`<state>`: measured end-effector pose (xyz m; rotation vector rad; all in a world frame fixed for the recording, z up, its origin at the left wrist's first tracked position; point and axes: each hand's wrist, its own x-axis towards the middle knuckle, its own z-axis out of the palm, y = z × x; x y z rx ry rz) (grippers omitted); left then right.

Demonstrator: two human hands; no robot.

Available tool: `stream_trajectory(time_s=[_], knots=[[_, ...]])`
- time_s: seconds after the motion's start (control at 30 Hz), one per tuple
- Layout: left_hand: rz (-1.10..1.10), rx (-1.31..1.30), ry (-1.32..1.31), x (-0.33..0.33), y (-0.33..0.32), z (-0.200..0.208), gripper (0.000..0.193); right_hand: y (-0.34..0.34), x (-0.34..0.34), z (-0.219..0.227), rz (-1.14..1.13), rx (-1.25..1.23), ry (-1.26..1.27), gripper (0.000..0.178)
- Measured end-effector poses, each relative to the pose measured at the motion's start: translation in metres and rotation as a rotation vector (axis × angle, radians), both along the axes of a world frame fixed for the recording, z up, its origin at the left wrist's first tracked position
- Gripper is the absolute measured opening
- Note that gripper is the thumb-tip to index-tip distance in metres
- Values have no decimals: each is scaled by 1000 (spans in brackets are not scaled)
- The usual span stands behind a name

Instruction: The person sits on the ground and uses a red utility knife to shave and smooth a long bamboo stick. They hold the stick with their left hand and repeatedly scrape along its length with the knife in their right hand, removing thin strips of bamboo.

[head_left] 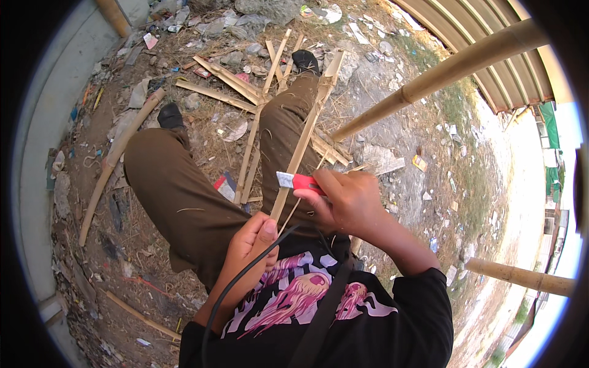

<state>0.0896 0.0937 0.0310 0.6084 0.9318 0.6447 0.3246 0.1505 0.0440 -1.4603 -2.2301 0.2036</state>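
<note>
My left hand is closed round the near end of a long split bamboo strip, which slants up and away over my right thigh. In my right hand is a red utility knife with a short, wide, greyish blade. The blade lies across the strip, a little beyond my left fingers. A thin sliver runs beside the strip near both hands. Whether the blade's edge is in the bamboo cannot be made out.
Several split bamboo pieces lie on the littered ground between and beyond my feet. A bamboo pole slants in at the right, with another pole lower down. On the left, a bamboo stick lies near a pale wall.
</note>
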Motion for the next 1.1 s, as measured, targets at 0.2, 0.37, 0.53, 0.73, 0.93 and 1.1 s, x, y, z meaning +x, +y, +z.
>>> stream_trajectory(time_s=[0.2,0.37,0.53,0.73,0.93,1.1], knots=[[0,-12,9,2,2,7,33,15,13,2,38,41,23,39],[67,112,136,5,1,-7,32,-6,-4,-7,229,-60,-12,34],[71,160,231,5,-4,-5,30,10,-5,-5,-12,62,-35,34],[37,59,154,11,-10,1,27,5,7,-5,84,39,51,37],[-16,142,238,14,-16,-1,23,4,12,-18,-257,81,24,36],[-78,245,333,8,-6,4,23,-8,20,-5,-82,-53,172,33]])
